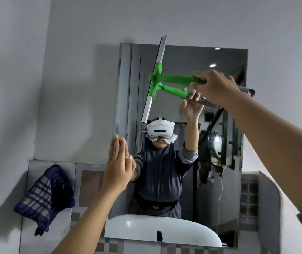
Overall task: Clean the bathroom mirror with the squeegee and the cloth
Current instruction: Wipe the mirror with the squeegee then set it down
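Note:
The bathroom mirror (225,57) hangs on the wall ahead. My right hand (214,87) grips the handle of the green squeegee (175,77). Its long blade stands almost upright against the glass near the mirror's upper left part. My left hand (118,165) rests flat with fingers together against the mirror's left edge, holding nothing. The dark blue checked cloth (45,194) hangs over the tiled ledge, left of the mirror and below my left hand. My reflection and the squeegee's reflection show in the glass.
A white sink (137,228) appears in the mirror's lower part. Tiled wall panels (89,182) run below and beside the mirror. A grey curved panel (269,204) stands at the lower right. Plain white wall surrounds the mirror above and to the left.

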The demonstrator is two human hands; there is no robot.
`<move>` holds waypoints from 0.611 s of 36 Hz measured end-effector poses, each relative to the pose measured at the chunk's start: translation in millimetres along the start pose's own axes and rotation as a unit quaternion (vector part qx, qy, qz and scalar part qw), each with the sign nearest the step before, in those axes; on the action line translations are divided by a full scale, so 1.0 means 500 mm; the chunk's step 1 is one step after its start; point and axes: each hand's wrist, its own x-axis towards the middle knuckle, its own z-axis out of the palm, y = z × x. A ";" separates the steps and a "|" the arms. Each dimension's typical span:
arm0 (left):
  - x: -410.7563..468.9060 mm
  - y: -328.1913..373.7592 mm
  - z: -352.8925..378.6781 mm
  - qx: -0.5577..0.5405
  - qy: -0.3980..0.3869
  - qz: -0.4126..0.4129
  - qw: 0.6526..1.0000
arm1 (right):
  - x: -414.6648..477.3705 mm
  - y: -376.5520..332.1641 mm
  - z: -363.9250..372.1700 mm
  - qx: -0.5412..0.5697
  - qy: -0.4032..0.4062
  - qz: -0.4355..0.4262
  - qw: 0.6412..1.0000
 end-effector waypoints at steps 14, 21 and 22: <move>-0.004 0.011 -0.007 -0.024 -0.003 0.001 1.000 | -0.081 0.130 -0.042 0.028 0.040 0.068 0.996; -0.003 -0.002 0.003 -0.005 -0.008 0.008 1.000 | -0.135 0.164 -0.027 0.064 0.060 0.130 0.988; -0.003 -0.006 0.006 0.000 -0.015 0.008 1.000 | -0.145 0.169 -0.022 0.067 0.063 0.143 0.985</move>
